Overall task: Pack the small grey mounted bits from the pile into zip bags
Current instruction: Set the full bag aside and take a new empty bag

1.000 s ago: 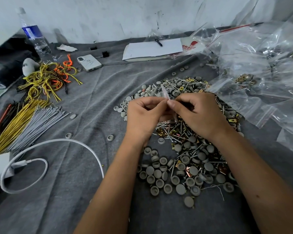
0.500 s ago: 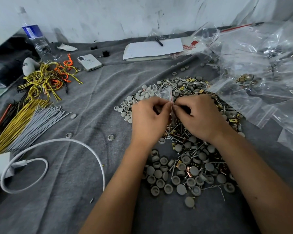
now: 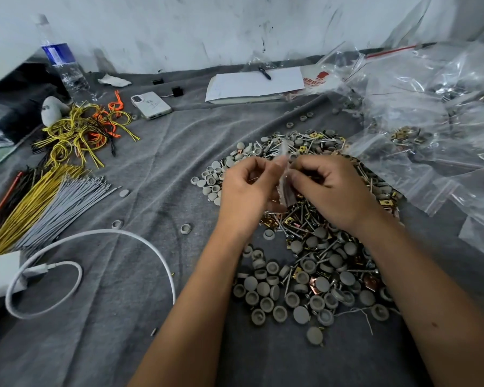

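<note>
Both hands meet above the middle of the pile: the left hand (image 3: 245,188) and the right hand (image 3: 334,188) each pinch a small clear zip bag (image 3: 285,180) between curled fingers and thumb, holding it upright between them. What sits inside that bag is too blurred to tell.

Under and around the hands lies the pile of grey mounted bits (image 3: 313,277) — round grey caps mixed with screws and small brass-coloured clips — spread on the grey cloth (image 3: 123,331) that covers the worktop, from about 12 o'clock of the hands down to 6 o'clock. A few loose caps lie apart at 9 o'clock.

At 2 o'clock a heap of clear zip bags (image 3: 430,113) is piled up; at least one holds brass-coloured clips (image 3: 405,135), the rest are hard to read through the glare.

At 12 o'clock lies a white notepad (image 3: 254,85) with a pen (image 3: 264,73) on it. At 10 o'clock are a phone (image 3: 151,105), tangled yellow and orange cords (image 3: 81,132) and a water bottle (image 3: 65,71). At 9 o'clock lie bundles of yellow and grey ties (image 3: 48,202) — and at 8 o'clock a white cable (image 3: 95,236).
</note>
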The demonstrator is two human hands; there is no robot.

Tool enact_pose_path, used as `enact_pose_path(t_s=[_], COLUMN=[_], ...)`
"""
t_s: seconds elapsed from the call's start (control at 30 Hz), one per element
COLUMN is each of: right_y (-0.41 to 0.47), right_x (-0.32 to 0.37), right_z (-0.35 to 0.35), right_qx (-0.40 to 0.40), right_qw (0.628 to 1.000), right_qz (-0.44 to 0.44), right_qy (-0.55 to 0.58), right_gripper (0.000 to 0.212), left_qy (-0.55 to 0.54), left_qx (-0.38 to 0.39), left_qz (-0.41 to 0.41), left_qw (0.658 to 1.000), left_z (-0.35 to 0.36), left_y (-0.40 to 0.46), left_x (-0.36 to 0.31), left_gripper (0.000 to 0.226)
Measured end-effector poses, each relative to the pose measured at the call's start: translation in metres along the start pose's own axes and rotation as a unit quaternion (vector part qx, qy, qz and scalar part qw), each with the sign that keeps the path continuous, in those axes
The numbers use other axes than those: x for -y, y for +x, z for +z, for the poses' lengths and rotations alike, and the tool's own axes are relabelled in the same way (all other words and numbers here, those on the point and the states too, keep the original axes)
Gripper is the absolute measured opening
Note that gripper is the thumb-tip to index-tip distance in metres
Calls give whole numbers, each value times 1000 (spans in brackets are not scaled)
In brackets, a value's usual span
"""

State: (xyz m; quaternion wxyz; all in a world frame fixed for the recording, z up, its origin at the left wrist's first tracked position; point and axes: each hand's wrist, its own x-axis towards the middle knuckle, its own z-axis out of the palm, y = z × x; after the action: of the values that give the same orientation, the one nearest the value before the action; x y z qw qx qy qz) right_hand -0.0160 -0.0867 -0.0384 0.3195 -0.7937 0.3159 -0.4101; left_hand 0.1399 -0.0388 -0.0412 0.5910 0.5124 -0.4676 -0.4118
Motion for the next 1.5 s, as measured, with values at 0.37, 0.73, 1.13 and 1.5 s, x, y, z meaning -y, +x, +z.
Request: enact_pose_path(t_s=[0.37,0.73,1.13,1.5], right_y=[-1,-1,-1,0], right_x=[0,1,1,7], right_z=[2,1,6,-2], right_qx=[-8,-38,-51,-4], right_qw=[998,996,995,997], right_qz=[-34,-13,30,45], right_qy=[-53,-74,-76,59], right_gripper=[13,7,21,27], left_qy=[37,45,219,33], left_qx=[-37,-27,-11,71], left_qz=[13,8,93,76], left_qw=[999,999,971,994], left_z=[-1,1,2,4], left_y=[4,3,6,1], left_x=[7,8,12,4], left_gripper=[17,15,20,22])
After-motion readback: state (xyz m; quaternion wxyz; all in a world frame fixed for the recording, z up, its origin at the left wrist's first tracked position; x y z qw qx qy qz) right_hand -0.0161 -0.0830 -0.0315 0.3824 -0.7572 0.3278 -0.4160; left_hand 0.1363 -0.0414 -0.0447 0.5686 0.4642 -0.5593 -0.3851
